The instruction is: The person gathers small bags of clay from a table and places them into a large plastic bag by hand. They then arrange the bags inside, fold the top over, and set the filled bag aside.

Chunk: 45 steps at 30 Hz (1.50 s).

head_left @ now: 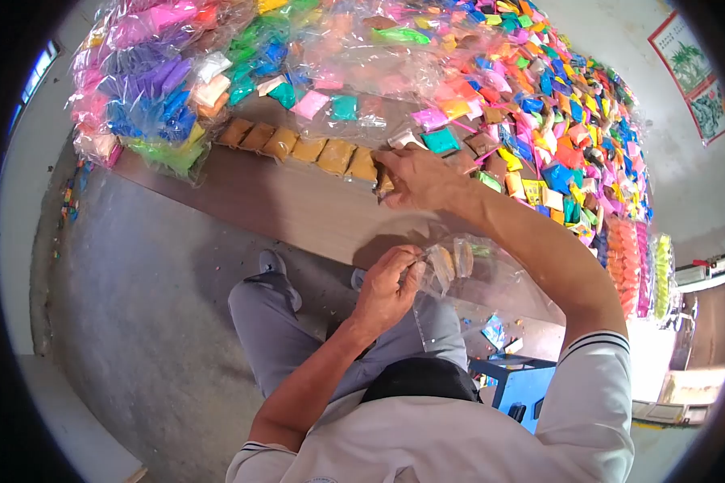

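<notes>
My left hand (389,291) is closed on the edge of a clear plastic bag (503,278), pinching it just above my lap. A few light-coloured packets (451,262) show through the bag's film. Over the table, my right hand (420,179) has its fingers closed around the near end of a row of mustard-brown packets (306,150). The packet at that end (385,179) is partly hidden by the fingers. The row lies along the table top, reaching left from my right hand, its packets side by side.
Behind the row, a large heap of small coloured packets (532,105) covers the table (282,201). Big clear bags of coloured packets (157,76) lie at the left. A blue stool (524,386) stands on the floor at my right. Long orange strips (623,262) hang at the table's right end.
</notes>
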Each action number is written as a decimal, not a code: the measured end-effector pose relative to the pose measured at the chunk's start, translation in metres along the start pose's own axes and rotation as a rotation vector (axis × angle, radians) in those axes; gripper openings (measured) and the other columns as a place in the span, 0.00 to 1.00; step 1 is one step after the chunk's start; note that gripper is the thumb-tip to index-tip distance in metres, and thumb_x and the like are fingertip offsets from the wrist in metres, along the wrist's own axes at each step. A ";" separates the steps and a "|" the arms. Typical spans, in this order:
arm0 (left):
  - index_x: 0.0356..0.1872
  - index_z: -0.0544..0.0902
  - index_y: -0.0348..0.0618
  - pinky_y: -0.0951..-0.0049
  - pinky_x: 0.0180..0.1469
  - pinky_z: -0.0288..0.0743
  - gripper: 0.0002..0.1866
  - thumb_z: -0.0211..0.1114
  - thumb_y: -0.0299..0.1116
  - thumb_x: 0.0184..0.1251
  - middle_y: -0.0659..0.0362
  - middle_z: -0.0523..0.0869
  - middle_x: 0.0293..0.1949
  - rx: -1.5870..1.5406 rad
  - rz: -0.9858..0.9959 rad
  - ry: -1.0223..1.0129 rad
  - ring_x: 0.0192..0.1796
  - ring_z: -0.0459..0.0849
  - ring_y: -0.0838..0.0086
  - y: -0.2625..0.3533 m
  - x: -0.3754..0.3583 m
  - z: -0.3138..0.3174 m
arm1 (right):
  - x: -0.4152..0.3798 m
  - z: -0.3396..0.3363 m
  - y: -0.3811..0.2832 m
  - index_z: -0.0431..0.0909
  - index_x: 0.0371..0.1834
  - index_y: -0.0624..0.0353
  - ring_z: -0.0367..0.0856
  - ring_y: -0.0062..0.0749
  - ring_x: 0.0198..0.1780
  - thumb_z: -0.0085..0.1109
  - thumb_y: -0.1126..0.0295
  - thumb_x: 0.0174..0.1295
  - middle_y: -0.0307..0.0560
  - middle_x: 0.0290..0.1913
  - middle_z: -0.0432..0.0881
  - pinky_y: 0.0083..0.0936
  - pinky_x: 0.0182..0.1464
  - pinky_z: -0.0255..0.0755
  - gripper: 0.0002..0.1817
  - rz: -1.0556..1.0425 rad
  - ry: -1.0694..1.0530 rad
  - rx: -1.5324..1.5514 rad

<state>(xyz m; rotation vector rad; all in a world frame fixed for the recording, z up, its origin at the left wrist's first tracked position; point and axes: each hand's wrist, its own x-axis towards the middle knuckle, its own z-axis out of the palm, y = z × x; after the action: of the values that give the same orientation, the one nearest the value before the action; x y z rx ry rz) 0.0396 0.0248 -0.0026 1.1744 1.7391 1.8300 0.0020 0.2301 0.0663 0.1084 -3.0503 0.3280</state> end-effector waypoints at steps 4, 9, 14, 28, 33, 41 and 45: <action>0.42 0.80 0.33 0.63 0.51 0.77 0.06 0.63 0.26 0.68 0.48 0.84 0.44 0.049 0.028 0.015 0.48 0.84 0.53 -0.001 0.000 0.001 | 0.004 -0.028 -0.008 0.73 0.60 0.63 0.82 0.52 0.43 0.65 0.66 0.49 0.55 0.35 0.84 0.41 0.48 0.77 0.31 0.079 -0.222 0.003; 0.43 0.81 0.34 0.64 0.52 0.77 0.07 0.62 0.26 0.68 0.48 0.85 0.45 0.123 0.065 0.010 0.47 0.85 0.55 -0.007 0.002 0.000 | -0.033 -0.097 -0.009 0.77 0.56 0.60 0.84 0.34 0.41 0.62 0.67 0.51 0.49 0.41 0.85 0.29 0.46 0.78 0.25 0.301 -0.055 0.422; 0.43 0.82 0.33 0.66 0.53 0.77 0.08 0.62 0.24 0.66 0.49 0.86 0.45 0.172 0.135 0.012 0.47 0.85 0.59 -0.006 0.003 -0.003 | -0.161 -0.208 -0.046 0.70 0.64 0.68 0.82 0.36 0.56 0.63 0.53 0.53 0.55 0.57 0.80 0.31 0.57 0.75 0.38 0.100 0.340 0.996; 0.40 0.82 0.33 0.70 0.51 0.75 0.05 0.63 0.23 0.66 0.53 0.85 0.42 0.110 0.138 -0.009 0.45 0.83 0.67 -0.007 0.002 -0.001 | -0.286 -0.078 -0.133 0.76 0.59 0.65 0.84 0.36 0.48 0.72 0.62 0.46 0.51 0.48 0.84 0.32 0.55 0.76 0.35 0.636 0.550 1.599; 0.43 0.81 0.32 0.67 0.53 0.76 0.09 0.60 0.20 0.61 0.49 0.85 0.45 0.143 0.160 -0.015 0.48 0.85 0.59 -0.013 0.000 -0.003 | -0.238 -0.059 -0.085 0.77 0.59 0.60 0.79 0.25 0.42 0.67 0.65 0.53 0.43 0.46 0.83 0.24 0.43 0.72 0.28 0.851 0.428 1.547; 0.42 0.81 0.32 0.72 0.49 0.75 0.07 0.60 0.26 0.70 0.51 0.85 0.42 0.141 0.078 0.002 0.43 0.83 0.67 -0.003 0.002 0.001 | -0.189 -0.038 -0.059 0.80 0.49 0.63 0.79 0.30 0.43 0.66 0.58 0.58 0.46 0.46 0.83 0.27 0.43 0.72 0.22 1.164 0.310 1.127; 0.41 0.81 0.31 0.72 0.49 0.75 0.07 0.61 0.26 0.69 0.51 0.85 0.43 0.129 0.087 0.007 0.44 0.83 0.68 -0.004 0.002 0.001 | -0.190 -0.039 -0.057 0.76 0.56 0.65 0.80 0.31 0.47 0.55 0.59 0.69 0.48 0.46 0.82 0.31 0.47 0.74 0.21 1.107 0.169 1.027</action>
<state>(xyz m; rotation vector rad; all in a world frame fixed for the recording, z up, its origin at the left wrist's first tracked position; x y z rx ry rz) 0.0384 0.0276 -0.0058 1.3144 1.8618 1.7949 0.1983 0.1948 0.1015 -1.4292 -2.1101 1.7256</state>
